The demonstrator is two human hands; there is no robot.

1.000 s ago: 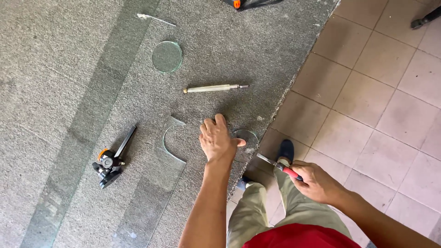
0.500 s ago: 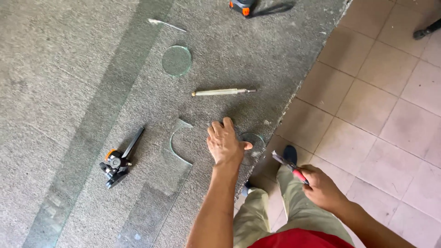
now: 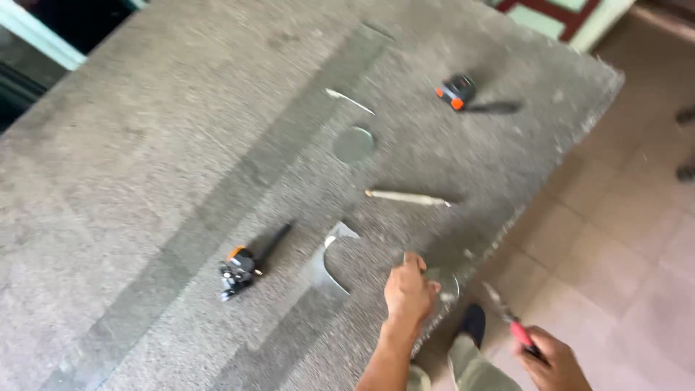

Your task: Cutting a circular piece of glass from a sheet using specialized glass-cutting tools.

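My left hand [image 3: 409, 291] rests palm down on the grey carpeted table [image 3: 145, 166], its thumb touching a small round glass piece [image 3: 445, 284] at the table's near edge. My right hand [image 3: 552, 358] is off the table over the tiled floor, closed on a red-handled tool [image 3: 510, 322] that looks like pliers and points up-left. A curved glass offcut [image 3: 329, 264] lies just left of my left hand. A round glass disc [image 3: 353, 144] lies farther back. A pale rod-like tool [image 3: 405, 197] lies between disc and hand.
A black and orange circle-cutter tool [image 3: 242, 264] lies to the left. A black and orange tape measure [image 3: 456, 92] sits at the far end. A thin glass sliver [image 3: 350, 101] lies beyond the disc. A long glass strip [image 3: 239, 188] runs diagonally. My shoe [image 3: 474, 322] is below the table edge.
The view has tilted up and swung, bringing the table's far end and the tape measure into sight. My left hand stays at the small glass piece; my right hand sits lower right in frame.
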